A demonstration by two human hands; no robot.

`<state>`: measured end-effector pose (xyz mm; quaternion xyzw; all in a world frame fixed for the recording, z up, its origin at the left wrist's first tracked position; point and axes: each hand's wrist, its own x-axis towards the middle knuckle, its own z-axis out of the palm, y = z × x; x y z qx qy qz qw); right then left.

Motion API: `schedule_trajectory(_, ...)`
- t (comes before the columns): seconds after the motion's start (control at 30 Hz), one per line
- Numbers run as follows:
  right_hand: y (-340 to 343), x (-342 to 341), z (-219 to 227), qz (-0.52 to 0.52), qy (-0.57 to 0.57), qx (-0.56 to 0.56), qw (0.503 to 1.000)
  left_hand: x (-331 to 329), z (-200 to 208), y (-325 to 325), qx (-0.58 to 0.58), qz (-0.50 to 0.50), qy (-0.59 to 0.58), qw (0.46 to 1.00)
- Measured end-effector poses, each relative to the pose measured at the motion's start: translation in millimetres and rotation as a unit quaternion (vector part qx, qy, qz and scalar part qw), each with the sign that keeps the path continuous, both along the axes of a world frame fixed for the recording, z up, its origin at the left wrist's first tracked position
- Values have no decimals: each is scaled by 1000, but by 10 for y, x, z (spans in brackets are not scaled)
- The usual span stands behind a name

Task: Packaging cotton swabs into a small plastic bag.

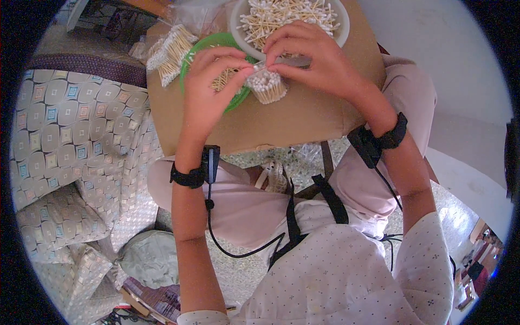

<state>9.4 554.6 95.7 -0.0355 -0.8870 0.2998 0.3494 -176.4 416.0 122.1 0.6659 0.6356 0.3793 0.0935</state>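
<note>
A small clear plastic bag of cotton swabs [266,90] stands nearly upright on the brown cardboard surface [303,122], white tips up. My left hand [214,81] pinches the left side of its top edge between thumb and fingers. On the other side, my right hand [311,60] pinches the same edge, fingertips close to the left ones. The film is thin, so its exact outline is hard to make out. Partly behind my left hand lies a green round tray [215,40] with loose swabs in it.
A white bowl [344,28] heaped with loose swabs sits at the far side, its near rim behind my right hand. Bundled swab packs [172,53] and crumpled clear plastic [197,19] lie at the far left. A patterned cloth-covered seat [81,124] is on the left.
</note>
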Motion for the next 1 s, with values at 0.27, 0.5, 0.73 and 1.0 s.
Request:
schedule_trajectory(0.27, 0, -3, 7, 5, -7, -4, 1000, -14, 32, -11, 14, -43, 122, 991)
schedule_trajectory(0.5, -10, -2, -11, 14, -17, 3, 1000, 47, 85, -8, 3, -82, 183, 980)
schedule_trajectory(0.73, -56, -10, -8, -35, -7, -23, 999, 24, 34, -28, -11, -11, 41, 999)
schedule_trajectory(1.0, 12, 53, 167, -204, 8, 40, 978, 108, 70, -42, -37, 14, -21, 999)
